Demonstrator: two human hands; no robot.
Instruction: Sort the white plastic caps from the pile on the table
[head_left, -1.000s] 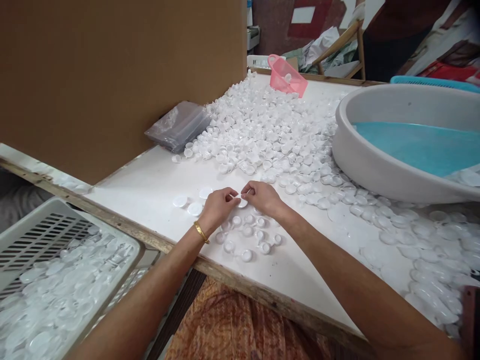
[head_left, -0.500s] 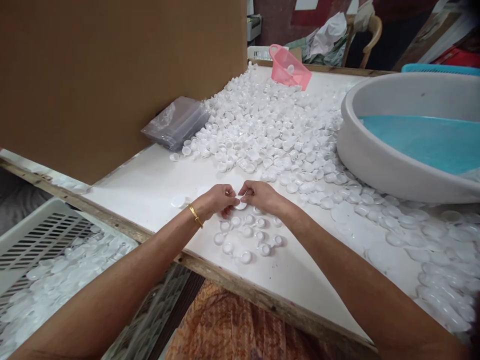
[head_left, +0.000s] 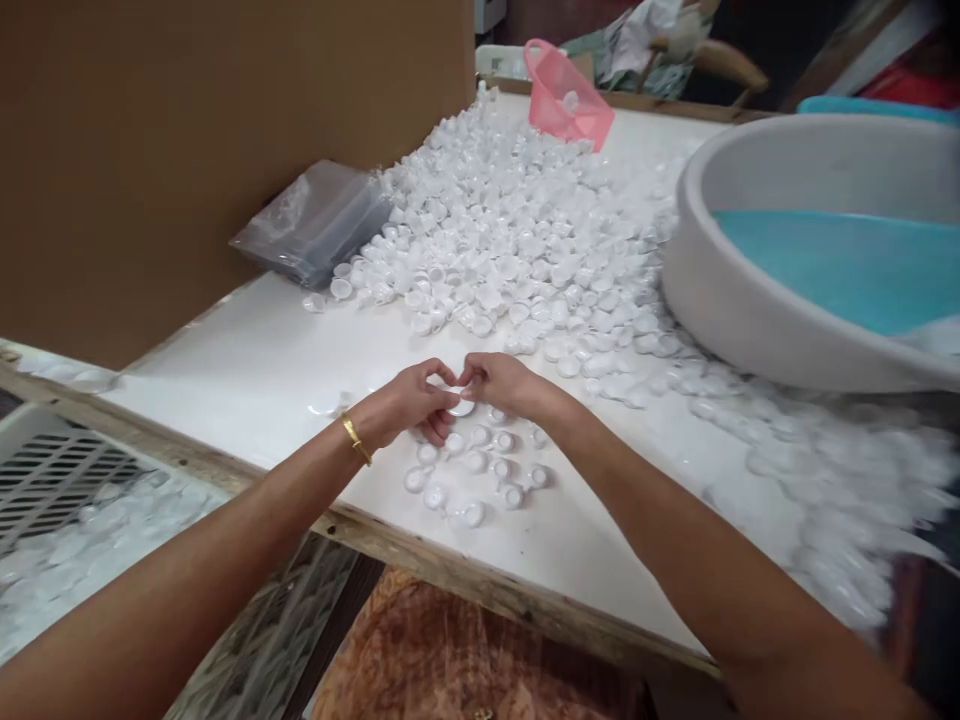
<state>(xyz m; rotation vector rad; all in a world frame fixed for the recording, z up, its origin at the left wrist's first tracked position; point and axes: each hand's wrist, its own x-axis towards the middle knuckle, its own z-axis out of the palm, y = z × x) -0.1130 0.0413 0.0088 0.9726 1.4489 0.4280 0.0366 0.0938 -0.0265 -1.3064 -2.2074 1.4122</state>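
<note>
Over the front part of the white table (head_left: 202, 400), my two hands meet at the fingertips. My left hand (head_left: 415, 402), with a gold bangle at its wrist, pinches one side of a small round white plastic piece (head_left: 463, 407). On the opposite side my right hand (head_left: 499, 383) grips the same piece between thumb and finger. The fingers cover part of it, so its exact kind does not show. Just below the hands several small white round caps (head_left: 474, 461) lie loosely grouped on the table.
Beyond my hands spreads a big heap of white plastic pieces (head_left: 480, 230). A pink scoop (head_left: 566, 100) stands at the back and a large grey tub (head_left: 690, 290) at the right. A plastic-wrapped pack (head_left: 311, 225) lies by the brown board (head_left: 225, 120). A white crate (head_left: 52, 450) sits lower left.
The whole view has shifted, so the table and its things appear farther left and slightly higher. Both hands still hold the white piece, and more of its face shows now.
</note>
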